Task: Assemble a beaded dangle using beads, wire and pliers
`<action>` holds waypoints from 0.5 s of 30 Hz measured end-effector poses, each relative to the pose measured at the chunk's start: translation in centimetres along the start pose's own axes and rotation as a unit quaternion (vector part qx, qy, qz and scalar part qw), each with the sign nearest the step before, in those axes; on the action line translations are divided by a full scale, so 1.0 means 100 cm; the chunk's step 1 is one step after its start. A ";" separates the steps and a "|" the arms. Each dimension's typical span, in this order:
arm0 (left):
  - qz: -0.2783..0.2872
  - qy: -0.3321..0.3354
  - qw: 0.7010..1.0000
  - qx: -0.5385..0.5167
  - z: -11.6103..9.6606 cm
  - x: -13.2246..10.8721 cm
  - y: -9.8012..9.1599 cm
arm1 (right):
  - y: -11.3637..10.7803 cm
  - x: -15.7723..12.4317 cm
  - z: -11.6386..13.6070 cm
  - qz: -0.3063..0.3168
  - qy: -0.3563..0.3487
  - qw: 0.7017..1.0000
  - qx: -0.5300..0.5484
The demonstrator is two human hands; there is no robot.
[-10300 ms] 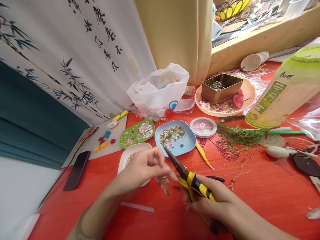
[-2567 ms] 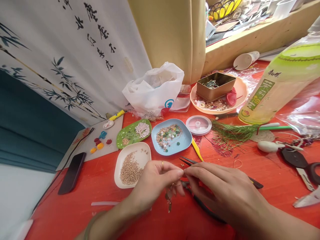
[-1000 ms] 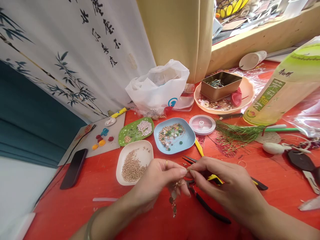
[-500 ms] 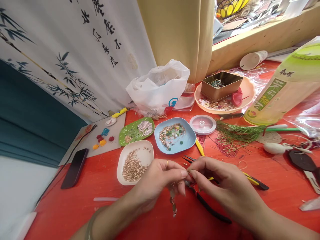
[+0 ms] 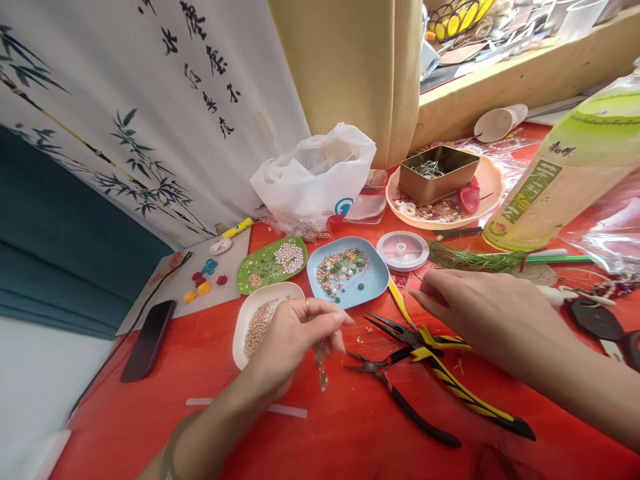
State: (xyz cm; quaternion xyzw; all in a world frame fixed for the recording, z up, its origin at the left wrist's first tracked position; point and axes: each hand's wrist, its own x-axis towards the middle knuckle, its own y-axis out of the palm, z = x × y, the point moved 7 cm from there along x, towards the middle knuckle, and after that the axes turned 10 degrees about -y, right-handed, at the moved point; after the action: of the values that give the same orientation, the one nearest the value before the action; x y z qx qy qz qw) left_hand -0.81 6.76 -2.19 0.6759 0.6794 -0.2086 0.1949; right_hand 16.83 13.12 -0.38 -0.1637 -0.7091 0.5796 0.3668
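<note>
By the edge of the white square dish, the left hand pinches a gold beaded strand, with open room toward the curled right hand, its hold unclear.

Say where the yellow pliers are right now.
In the head view, the yellow pliers lie on the red table, right of centre; in the picture they are below the right hand, overlapping the black pliers.

Bright light pours in from your upper right | plastic at right flares white | dark curtain on your left looks dim | the dangling beads smear below your left hand | wide lens leans your bottle, stretched toward the edge
</note>
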 end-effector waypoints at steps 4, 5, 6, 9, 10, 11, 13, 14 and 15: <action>-0.017 0.010 1.000 0.012 -0.003 0.004 -0.006 | 0.001 -0.001 0.021 -0.011 -0.050 0.999 0.017; -0.022 0.012 1.000 0.011 -0.003 0.005 -0.007 | 0.000 -0.001 0.028 -0.014 -0.056 0.998 0.028; -0.028 0.014 0.999 0.008 -0.004 0.006 -0.008 | 0.001 0.000 0.034 -0.016 -0.063 0.997 0.039; -0.040 0.023 0.999 0.006 -0.006 0.008 -0.012 | 0.008 -0.001 0.051 0.012 -0.091 0.994 0.066; -0.042 0.026 0.999 0.007 -0.006 0.008 -0.012 | 0.013 -0.002 0.055 0.032 -0.100 0.992 0.072; -0.042 0.027 0.999 0.007 -0.007 0.009 -0.013 | 0.017 -0.003 0.057 0.056 -0.108 0.989 0.080; -0.039 0.027 0.999 0.004 -0.006 0.009 -0.013 | 0.026 -0.006 0.056 0.101 -0.114 0.984 0.095; -0.036 0.026 0.999 0.000 -0.006 0.009 -0.013 | 0.029 -0.007 0.054 0.118 -0.113 0.982 0.100; -0.033 0.026 0.999 -0.006 -0.006 0.010 -0.013 | 0.030 -0.008 0.050 0.130 -0.108 0.981 0.100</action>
State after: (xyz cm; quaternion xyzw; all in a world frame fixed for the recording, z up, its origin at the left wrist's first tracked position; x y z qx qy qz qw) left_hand -2.12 7.90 -2.17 0.6574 0.7073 -0.1931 0.1739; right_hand 13.22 9.88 -3.81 -0.1535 -0.6557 0.7045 0.2240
